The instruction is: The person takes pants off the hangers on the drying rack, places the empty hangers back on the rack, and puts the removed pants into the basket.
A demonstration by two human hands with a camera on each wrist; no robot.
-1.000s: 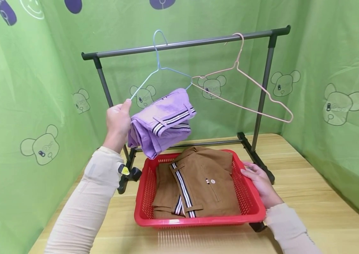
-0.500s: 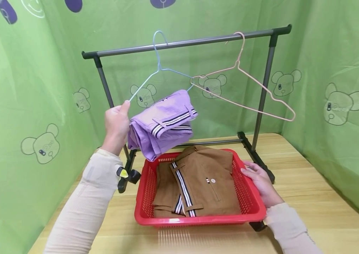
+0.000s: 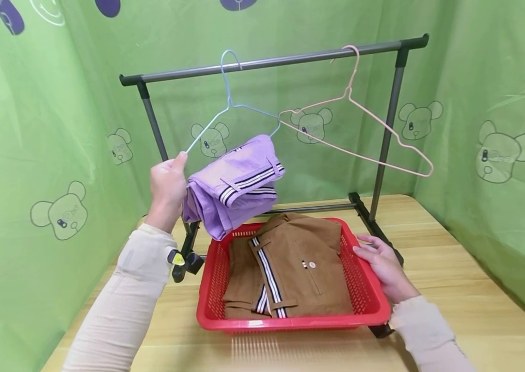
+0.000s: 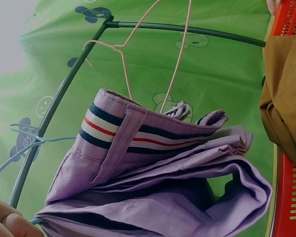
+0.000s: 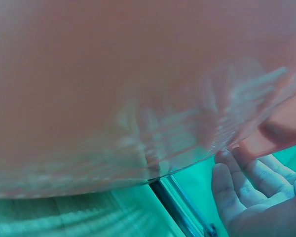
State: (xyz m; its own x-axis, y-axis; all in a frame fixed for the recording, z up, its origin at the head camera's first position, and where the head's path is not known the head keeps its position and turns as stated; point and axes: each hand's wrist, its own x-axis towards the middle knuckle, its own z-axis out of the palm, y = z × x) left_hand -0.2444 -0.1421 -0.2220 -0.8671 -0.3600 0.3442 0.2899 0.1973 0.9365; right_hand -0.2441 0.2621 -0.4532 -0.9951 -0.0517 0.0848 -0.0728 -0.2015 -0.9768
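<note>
My left hand (image 3: 168, 188) grips the lower left corner of a light blue wire hanger (image 3: 228, 106), whose hook loops over the rack's bar. Folded lilac trousers (image 3: 245, 170) with a striped waistband drape over the hanger's bottom bar and hide it. In the left wrist view the trousers (image 4: 113, 133) fill the middle, beside my curled fingers (image 4: 10, 222). My right hand (image 3: 385, 268) touches the right rim of a red basket (image 3: 290, 324), its fingers loosely extended along the outside. Folded brown trousers (image 3: 299, 263) with a striped waistband lie in the basket.
A pink wire hanger (image 3: 360, 160) hangs bare on the right of the dark metal rack (image 3: 281, 60), its left corner overlapping the blue one. The rack's feet stand on a wooden table (image 3: 457, 289). Green printed curtains (image 3: 499, 62) enclose the back and sides.
My left hand has drawn the blue hanger and lilac trousers slightly down and to the left, its hook sitting a little lower. My right hand stays at the basket rim.
</note>
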